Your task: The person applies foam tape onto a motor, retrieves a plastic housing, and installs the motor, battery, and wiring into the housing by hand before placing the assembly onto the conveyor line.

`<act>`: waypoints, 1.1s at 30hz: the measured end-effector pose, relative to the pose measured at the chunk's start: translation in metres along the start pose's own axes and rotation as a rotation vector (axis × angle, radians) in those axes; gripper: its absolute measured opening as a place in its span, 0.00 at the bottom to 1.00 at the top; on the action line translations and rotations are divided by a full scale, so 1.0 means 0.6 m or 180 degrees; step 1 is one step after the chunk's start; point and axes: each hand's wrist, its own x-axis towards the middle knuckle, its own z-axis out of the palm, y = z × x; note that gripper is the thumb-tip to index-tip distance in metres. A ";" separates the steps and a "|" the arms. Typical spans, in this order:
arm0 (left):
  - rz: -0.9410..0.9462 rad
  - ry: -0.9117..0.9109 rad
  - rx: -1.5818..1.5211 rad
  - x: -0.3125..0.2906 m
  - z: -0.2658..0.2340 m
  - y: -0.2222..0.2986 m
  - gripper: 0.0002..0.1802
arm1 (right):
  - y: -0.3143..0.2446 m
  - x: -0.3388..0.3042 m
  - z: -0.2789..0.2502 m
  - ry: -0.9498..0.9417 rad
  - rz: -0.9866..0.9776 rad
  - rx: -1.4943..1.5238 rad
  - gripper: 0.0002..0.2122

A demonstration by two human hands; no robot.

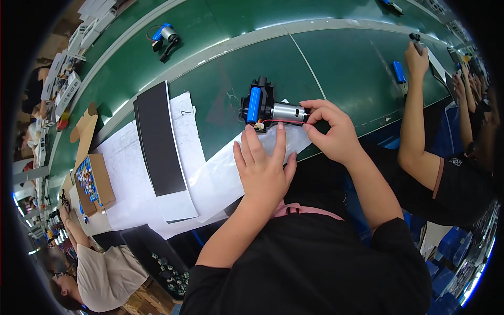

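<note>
A black plastic housing (266, 90) lies on the green workbench with a blue battery cell (253, 105) set upright along its left side. From its right side extends a silver cylindrical motor (285, 111). A red wire (286, 120) runs below the motor to a small circuit board (259, 126) at the housing's lower edge. My left hand (265, 165) has its fingers spread, with the fingertips at the board and wire. At the motor's right end, my right hand (336, 131) curls thumb and fingers around the end; the exact contact is partly hidden.
White sheets (123, 178) and a black panel (157, 142) lie to the left. Beyond stands a cardboard box (105, 181) of small blue parts. A dark bin (152, 247) holds round parts. Another motor assembly (167, 37) sits across a rail. Co-workers (446, 173) sit on both sides.
</note>
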 end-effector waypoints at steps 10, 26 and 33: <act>-0.0119 0.0070 0.0223 -0.007 0.013 0.008 0.38 | -0.003 0.008 -0.003 -0.0092 -0.0058 -0.0313 0.05; -0.0113 0.0235 0.0278 -0.007 0.022 0.007 0.36 | -0.007 0.017 -0.008 -0.0250 -0.0423 -0.0746 0.06; -0.0143 0.0235 0.0270 -0.004 0.023 0.009 0.35 | -0.014 0.013 -0.001 -0.0142 -0.0227 -0.0714 0.05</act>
